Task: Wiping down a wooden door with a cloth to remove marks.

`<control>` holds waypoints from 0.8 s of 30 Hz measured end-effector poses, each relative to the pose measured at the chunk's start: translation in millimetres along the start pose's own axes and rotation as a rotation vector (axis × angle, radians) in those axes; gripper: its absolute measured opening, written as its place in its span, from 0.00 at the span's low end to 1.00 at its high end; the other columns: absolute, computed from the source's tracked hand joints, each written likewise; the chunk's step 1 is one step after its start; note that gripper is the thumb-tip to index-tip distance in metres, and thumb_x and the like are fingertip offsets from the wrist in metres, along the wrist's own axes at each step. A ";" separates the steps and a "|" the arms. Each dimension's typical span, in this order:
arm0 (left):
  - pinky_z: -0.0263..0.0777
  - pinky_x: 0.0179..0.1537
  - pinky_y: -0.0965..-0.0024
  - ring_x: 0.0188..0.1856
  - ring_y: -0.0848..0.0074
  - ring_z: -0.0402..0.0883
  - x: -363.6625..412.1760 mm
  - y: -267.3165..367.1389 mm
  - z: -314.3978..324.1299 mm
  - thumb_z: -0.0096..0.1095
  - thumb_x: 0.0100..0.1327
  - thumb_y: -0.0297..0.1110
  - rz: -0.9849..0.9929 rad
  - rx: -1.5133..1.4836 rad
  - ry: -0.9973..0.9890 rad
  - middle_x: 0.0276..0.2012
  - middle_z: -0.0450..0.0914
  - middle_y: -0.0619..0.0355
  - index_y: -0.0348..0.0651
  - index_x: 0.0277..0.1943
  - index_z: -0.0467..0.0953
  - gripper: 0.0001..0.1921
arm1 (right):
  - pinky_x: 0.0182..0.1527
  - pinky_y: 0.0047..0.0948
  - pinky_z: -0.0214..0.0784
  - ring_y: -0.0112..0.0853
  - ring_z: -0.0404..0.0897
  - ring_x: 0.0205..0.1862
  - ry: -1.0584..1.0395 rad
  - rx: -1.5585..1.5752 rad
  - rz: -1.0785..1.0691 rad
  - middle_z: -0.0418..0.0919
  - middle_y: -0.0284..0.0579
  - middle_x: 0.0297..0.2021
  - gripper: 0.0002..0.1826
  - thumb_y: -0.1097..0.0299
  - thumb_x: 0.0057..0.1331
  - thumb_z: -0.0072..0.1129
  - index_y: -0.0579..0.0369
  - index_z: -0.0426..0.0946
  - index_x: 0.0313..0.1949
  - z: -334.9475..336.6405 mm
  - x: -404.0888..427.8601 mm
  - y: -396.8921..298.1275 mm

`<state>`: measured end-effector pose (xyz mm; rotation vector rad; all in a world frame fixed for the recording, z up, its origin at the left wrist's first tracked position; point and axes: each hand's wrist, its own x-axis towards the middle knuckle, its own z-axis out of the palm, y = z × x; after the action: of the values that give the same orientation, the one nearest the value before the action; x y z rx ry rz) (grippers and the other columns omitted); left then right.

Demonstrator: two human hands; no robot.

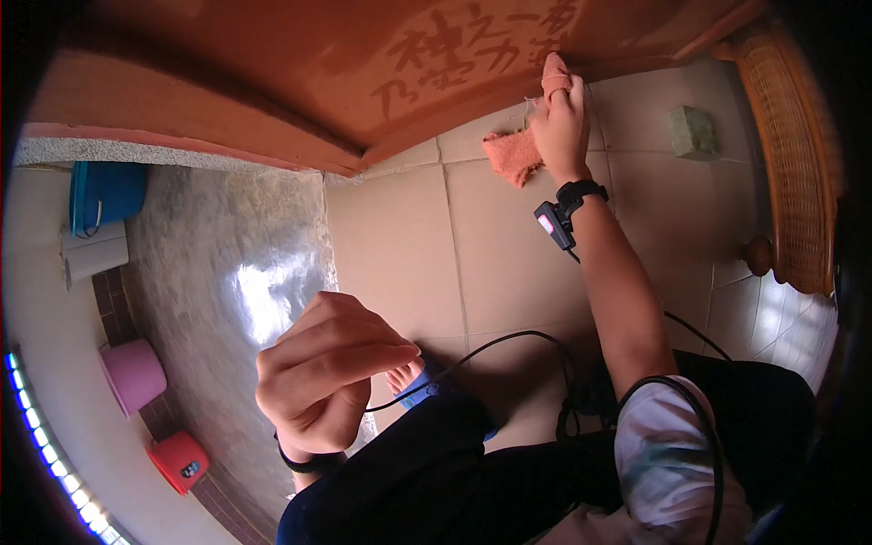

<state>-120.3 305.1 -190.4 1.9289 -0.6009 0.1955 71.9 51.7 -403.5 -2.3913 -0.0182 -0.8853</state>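
Note:
My right hand [564,129] is stretched forward with an orange terry cloth [516,158] in it. Part of the cloth wraps the extended fingertip, which meets the lower part of a reddish-brown door panel [300,61]; the rest hangs beside the palm. Dark handwritten strokes [436,51] mark the panel by that fingertip. Above my bent knee, my left hand [327,371] is raised with its fingers curled and the thumb against the index finger. Nothing shows between them. A black strap with a small device [557,221] is on my right wrist.
A green block [693,133] lies on the floor tiles [388,252] near a wicker-and-wood furniture piece [790,163]. A black cable [504,335] crosses my legs. Beyond the door frame, a blue tub [109,197], a pink bucket [136,375] and a red bucket [178,462] stand along the wall.

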 end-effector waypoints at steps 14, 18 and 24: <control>0.68 0.32 0.68 0.29 0.68 0.78 16.8 -4.9 -2.0 0.49 0.37 0.13 -0.012 -0.016 -0.023 0.26 0.80 0.50 0.33 0.31 0.82 0.17 | 0.40 0.40 0.70 0.49 0.77 0.37 -0.004 0.114 -0.030 0.74 0.52 0.38 0.11 0.76 0.60 0.51 0.60 0.74 0.42 11.0 0.2 -1.8; 0.71 0.37 0.66 0.33 0.65 0.79 40.9 -6.5 2.0 0.54 0.40 0.12 -0.112 -0.015 -0.305 0.28 0.80 0.51 0.35 0.33 0.82 0.16 | 0.37 0.41 0.70 0.47 0.78 0.35 -0.607 0.462 -0.186 0.78 0.51 0.30 0.07 0.71 0.59 0.52 0.52 0.77 0.36 27.8 -20.9 -23.9; 0.72 0.41 0.64 0.36 0.64 0.79 46.1 34.8 5.0 0.64 0.45 0.17 0.196 -0.310 -0.756 0.34 0.79 0.53 0.36 0.38 0.79 0.14 | 0.26 0.48 0.66 0.45 0.77 0.24 -1.583 -0.172 -1.192 0.79 0.50 0.23 0.02 0.70 0.45 0.55 0.52 0.76 0.19 -43.6 -2.9 -110.0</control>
<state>-98.4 274.9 -146.0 1.6027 -1.2378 -0.5048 21.2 120.5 -321.6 -2.4071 -2.0671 0.8954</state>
